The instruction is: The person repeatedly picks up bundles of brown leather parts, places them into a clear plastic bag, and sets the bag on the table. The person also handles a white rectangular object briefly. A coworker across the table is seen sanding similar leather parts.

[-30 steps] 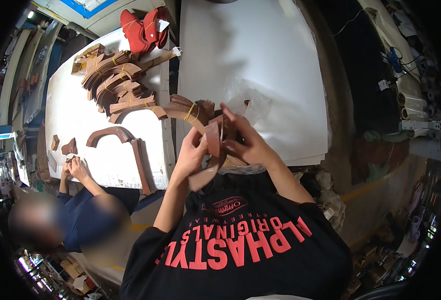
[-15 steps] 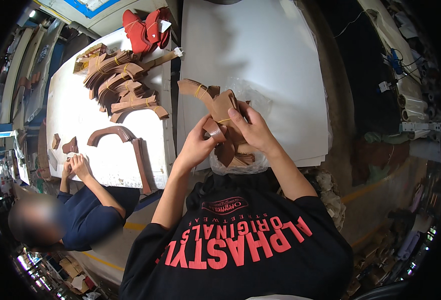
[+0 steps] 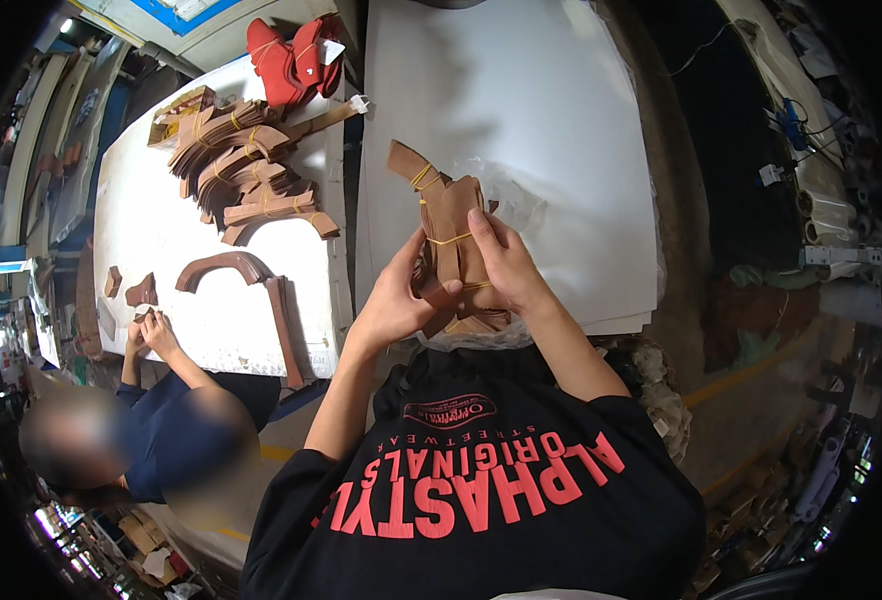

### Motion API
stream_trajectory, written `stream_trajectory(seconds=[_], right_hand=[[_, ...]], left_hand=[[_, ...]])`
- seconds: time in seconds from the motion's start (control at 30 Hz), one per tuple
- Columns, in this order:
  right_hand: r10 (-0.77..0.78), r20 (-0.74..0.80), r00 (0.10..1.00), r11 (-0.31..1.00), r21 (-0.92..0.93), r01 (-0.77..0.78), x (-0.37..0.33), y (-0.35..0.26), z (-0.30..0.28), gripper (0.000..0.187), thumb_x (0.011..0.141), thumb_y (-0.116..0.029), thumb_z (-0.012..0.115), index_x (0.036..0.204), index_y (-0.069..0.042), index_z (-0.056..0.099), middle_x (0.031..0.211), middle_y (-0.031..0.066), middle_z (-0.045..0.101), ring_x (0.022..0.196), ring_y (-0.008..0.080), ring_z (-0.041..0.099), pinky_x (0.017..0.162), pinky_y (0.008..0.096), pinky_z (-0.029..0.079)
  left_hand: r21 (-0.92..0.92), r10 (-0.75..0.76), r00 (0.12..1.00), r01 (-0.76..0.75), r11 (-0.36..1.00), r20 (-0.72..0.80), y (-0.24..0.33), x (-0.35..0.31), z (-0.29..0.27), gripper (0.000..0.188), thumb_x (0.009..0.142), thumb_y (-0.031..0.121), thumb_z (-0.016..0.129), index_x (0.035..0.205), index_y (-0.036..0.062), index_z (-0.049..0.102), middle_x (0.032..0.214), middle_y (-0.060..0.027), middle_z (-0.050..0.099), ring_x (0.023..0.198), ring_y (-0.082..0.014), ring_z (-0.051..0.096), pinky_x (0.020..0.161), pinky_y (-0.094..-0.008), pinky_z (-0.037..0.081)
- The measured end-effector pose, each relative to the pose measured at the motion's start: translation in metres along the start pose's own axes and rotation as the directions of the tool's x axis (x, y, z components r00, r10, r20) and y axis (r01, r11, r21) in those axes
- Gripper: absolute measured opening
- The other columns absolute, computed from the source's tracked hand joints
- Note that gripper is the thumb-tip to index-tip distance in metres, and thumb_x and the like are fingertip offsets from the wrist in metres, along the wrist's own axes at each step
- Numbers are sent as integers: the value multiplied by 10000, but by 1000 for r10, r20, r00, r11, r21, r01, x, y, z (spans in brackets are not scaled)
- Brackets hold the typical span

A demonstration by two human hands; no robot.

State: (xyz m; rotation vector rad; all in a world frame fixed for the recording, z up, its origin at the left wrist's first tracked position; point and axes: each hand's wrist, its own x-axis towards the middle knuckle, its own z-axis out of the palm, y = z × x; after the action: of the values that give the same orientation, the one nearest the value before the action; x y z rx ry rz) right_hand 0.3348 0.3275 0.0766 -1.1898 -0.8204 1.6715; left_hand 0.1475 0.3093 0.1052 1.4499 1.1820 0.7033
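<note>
White table (image 3: 581, 120) — plastic (image 3: 524, 208), perhaps, behind bundle (image 3: 450, 212)

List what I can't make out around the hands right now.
All in the head view:
- Back of the brown bundle: hidden by its own front face, so the piece count is unclear.
- Left hand: some fingertips are hidden behind the bundle.
- Clear plastic: partly covered by the bundle and right hand.
- Item in the co-worker's hands: mostly covered by fingers, too small to identify.

Brown bundle (image 3: 451, 210) in both hands (image 3: 391, 304) (image 3: 510, 268)
</note>
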Motion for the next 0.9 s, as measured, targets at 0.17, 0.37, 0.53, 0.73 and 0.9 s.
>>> stream_trajectory(seconds=[0.17,0.37,0.53,0.73,0.9], right_hand=[[-28,-45,999,999,31,29,-2,0,2,594,1076,-477,551,1313,65,606,1220,123,679,1112,150,629,962,289,511],[-12,-121,993,998,63,19,-2,-3,-9,587,1074,-495,542,1305,36,635,1196,115,702,1123,157,644,967,308,526],[-69,129,989,886,464,1,-10,-11,-39,785,1061,-637,406,1525,-4,421,1414,162,588,1243,277,637,1022,416,570],[-403,291,868,771,619,151,-23,2,-93,1047,890,-712,627,1604,-36,265,1565,177,417,1371,391,516,1091,580,512],[-266,61,962,889,402,220,-25,33,-128,1029,826,-462,846,1580,-31,293,1512,163,472,1238,334,605,1052,492,552]], left_hand=[[221,-143,988,126,967,61,13,-1,-8,959,884,369,777,1628,32,274,1281,-325,650,1222,-404,657,999,-424,521],[331,-183,982,187,925,-45,30,-1,-1,755,945,369,744,1543,36,424,1026,-228,751,904,-281,743,806,-360,553],[228,-256,967,248,942,7,35,-2,-5,555,975,428,691,1388,68,605,1075,-225,749,942,-307,757,835,-374,560],[725,-313,935,99,682,166,-48,-13,11,543,971,605,577,1154,141,793,1320,-266,659,1206,-426,644,1026,-451,518],[576,-320,934,175,798,160,-80,-12,26,330,908,310,657,1156,140,794,1349,-238,654,1294,-413,590,1073,-435,482]])
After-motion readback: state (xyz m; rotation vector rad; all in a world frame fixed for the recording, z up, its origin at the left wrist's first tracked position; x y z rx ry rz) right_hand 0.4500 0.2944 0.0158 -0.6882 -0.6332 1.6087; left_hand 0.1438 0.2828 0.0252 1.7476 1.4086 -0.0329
